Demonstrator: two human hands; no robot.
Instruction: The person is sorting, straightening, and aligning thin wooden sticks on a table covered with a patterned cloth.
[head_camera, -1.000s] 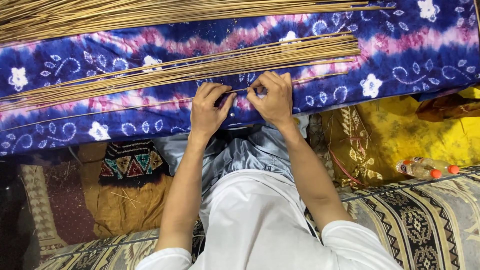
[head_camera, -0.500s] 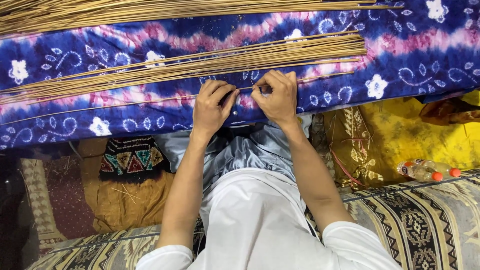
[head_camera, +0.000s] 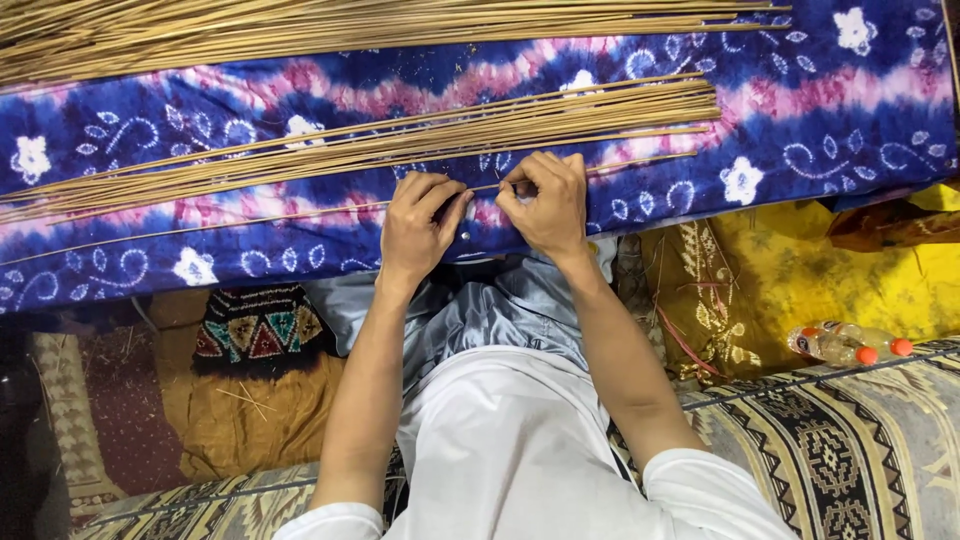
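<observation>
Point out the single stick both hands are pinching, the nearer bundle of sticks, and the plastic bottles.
single thin stick (head_camera: 300, 214), head view, bare length left of the hands.
nearer stick bundle (head_camera: 400, 143), head view, mid-bundle.
plastic bottles (head_camera: 835, 343), head view, clear body.

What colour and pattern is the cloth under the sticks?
Head view: the cloth is deep blue tie-dye with pink-purple bands, white flowers and swirls.

Two hands, left hand (head_camera: 418, 222) and right hand (head_camera: 545, 205); one tie-dyed blue cloth (head_camera: 250, 240); two plastic bottles (head_camera: 850, 345); two heaps of thin sticks (head_camera: 400, 140), too many to count.
</observation>
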